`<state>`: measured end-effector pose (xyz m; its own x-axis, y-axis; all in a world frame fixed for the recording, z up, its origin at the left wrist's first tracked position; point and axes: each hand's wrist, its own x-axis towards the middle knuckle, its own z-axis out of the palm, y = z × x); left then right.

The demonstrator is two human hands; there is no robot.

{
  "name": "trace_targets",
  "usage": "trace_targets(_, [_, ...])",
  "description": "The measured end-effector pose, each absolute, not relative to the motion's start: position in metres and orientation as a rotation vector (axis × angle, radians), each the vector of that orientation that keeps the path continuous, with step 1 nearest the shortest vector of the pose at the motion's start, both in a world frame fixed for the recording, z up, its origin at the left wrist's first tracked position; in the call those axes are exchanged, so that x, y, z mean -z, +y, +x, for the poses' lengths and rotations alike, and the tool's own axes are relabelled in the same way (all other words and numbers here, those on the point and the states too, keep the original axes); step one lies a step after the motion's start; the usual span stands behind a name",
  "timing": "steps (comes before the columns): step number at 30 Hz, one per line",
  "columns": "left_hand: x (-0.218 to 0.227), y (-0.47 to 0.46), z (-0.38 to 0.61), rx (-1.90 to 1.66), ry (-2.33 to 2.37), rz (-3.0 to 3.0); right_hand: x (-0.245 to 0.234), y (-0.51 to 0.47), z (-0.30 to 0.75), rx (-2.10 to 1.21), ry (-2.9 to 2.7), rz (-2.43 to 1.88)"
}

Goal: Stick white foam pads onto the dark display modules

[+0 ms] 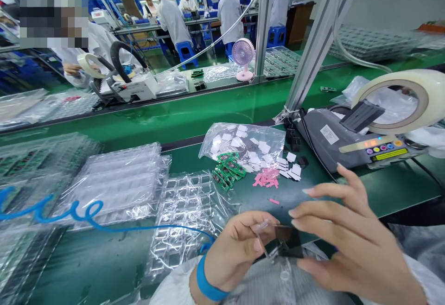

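Note:
My left hand [236, 244], with a blue wrist strap, pinches a pair of clear tweezers [263, 238] close to my body. My right hand [347, 231] holds a small dark flat part [288, 242] between thumb and fingers, its other fingers spread. The tweezers' tips meet that part. Just beyond my hands lie pink strips [267, 178], small green circuit boards [227, 169] and white squares [291, 168] on the green bench.
A clear bag of white pieces [243, 140] lies mid-bench. Clear blister trays [189, 217] and stacked trays [118, 184] lie left. A grey tape dispenser [347, 145] with a big tape roll [410, 101] stands right. A blue coiled cord [86, 214] crosses left. A pink fan [243, 57] and other workers are behind.

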<state>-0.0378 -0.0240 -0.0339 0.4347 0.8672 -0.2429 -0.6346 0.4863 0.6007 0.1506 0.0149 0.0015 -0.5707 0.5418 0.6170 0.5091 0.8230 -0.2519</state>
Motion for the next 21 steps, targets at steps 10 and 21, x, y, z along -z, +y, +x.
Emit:
trace_targets(10, [0.044, -0.029, -0.040, -0.959, 0.516, 0.506, 0.000, 0.007, 0.132, -0.196, -2.286, -0.702])
trace_targets(21, [0.050, -0.031, -0.043, -1.032, 0.651, 0.355, 0.019, 0.011, 0.143, -0.131, -2.596, -0.882])
